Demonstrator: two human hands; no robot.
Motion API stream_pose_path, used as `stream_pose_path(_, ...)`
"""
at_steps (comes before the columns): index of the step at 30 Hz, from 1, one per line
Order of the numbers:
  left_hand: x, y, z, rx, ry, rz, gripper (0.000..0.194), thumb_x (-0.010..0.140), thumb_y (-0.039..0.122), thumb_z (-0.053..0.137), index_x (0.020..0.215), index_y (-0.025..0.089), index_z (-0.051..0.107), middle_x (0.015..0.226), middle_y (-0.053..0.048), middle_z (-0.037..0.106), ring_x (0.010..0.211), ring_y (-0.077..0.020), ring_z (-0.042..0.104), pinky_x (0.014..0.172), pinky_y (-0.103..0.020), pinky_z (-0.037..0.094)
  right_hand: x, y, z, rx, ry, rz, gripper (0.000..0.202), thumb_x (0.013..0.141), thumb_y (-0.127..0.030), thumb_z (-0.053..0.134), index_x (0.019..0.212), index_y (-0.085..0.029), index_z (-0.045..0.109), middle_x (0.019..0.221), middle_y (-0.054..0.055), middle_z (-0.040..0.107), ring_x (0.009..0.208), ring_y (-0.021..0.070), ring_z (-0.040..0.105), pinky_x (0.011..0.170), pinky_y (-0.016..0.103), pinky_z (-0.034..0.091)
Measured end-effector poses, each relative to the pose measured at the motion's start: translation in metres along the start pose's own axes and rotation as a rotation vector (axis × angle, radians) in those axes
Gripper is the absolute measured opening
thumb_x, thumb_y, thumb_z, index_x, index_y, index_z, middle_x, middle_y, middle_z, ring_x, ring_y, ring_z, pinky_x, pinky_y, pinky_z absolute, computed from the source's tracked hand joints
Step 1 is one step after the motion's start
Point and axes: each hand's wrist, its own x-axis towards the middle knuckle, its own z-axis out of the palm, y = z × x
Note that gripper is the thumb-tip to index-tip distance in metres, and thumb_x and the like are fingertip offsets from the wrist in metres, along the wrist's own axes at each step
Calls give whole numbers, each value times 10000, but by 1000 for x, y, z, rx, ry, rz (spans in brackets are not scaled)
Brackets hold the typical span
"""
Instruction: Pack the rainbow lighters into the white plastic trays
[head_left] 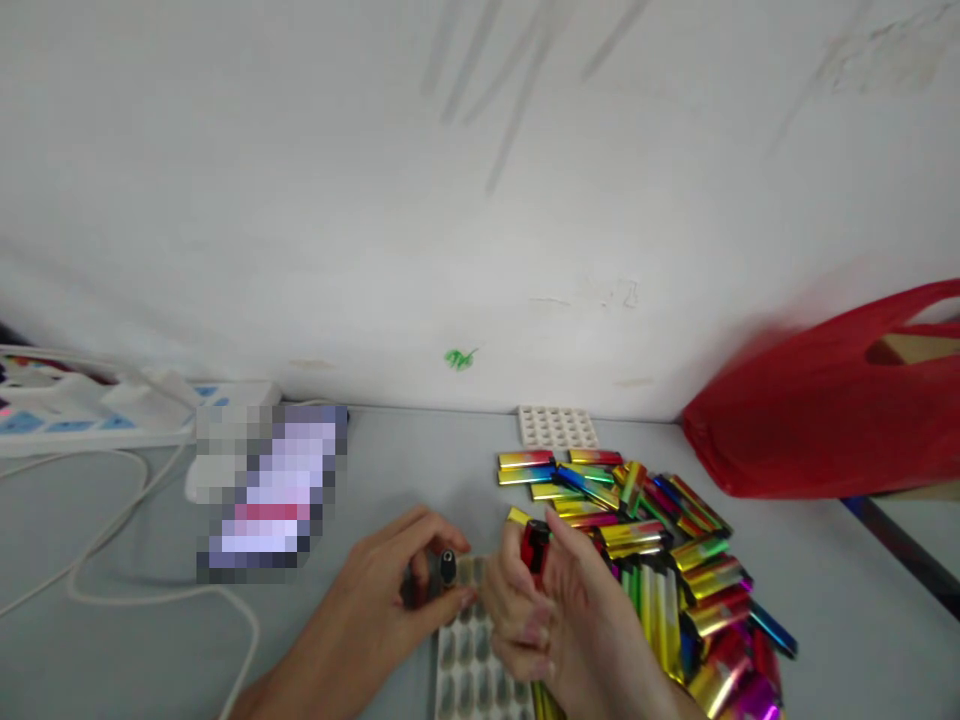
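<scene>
From my remote seat I see the left hand (382,585) with thumb and forefinger curved, a narrow gap between them; a black-tipped piece (448,567) sits in that gap, though I cannot tell whether it is gripped; the right hand (551,600) is curled closed round a red piece (533,558), which shows at its eleven o'clock beside the thumb; from that hand, the pale holed tray (465,660) lies at eight o'clock, the heap of shiny cases (660,600) from twelve to four.
</scene>
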Motion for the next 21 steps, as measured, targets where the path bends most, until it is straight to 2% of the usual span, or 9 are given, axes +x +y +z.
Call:
stream_pose_path(3,-1,-1,0,-9,-7,16,136,844,262,809,971,267,761,866,41,731,717,-176,693,650,-248,481,-1,-3,2,26,-20,-24,646,871,-742,788,685,-231,441,572,-107,292,472,64,143,393,180,116)
stream_pose_path(6,-1,0,-1,-17,-13,20,150,858,309,827,986,266,763,862,38,730,704,-175,694,647,-250,484,-1,-3,2,51,-75,-61,647,903,-699,760,639,-240,388,515,-118,276,406,44,143,366,188,135)
stream_pose_path(11,2,1,-1,-10,-15,-2,153,859,311,836,984,263,762,851,38,725,694,-175,680,640,-250,481,-2,0,0,82,-104,-66,579,939,-599,750,639,-245,404,491,-122,288,368,44,151,349,197,152)
stream_pose_path(14,2,0,-1,-6,-15,11,142,859,293,827,983,264,764,858,35,731,716,-180,685,644,-248,480,-1,0,-3,83,-48,-80,586,933,-635,774,667,-236,438,523,-125,280,413,49,128,368,183,142)
stream_pose_path(17,2,-1,-1,2,-2,26,144,852,290,828,978,264,765,855,31,730,734,-185,690,653,-248,486,1,1,-7,39,46,-66,544,913,-703,795,810,-224,560,582,-121,322,471,68,124,400,174,127)
stream_pose_path(19,1,-1,-1,-2,-4,29,141,866,299,829,987,267,764,878,30,738,735,-180,689,654,-245,486,3,2,-7,-39,105,-119,522,918,-729,781,947,-229,634,628,-105,394,481,76,175,425,188,185)
stream_pose_path(21,0,0,-2,-8,-10,30,134,881,307,829,992,269,763,893,34,737,720,-171,684,648,-244,481,2,6,-6,-178,176,-232,502,962,-725,735,1047,-233,687,699,-69,480,513,94,300,494,223,303)
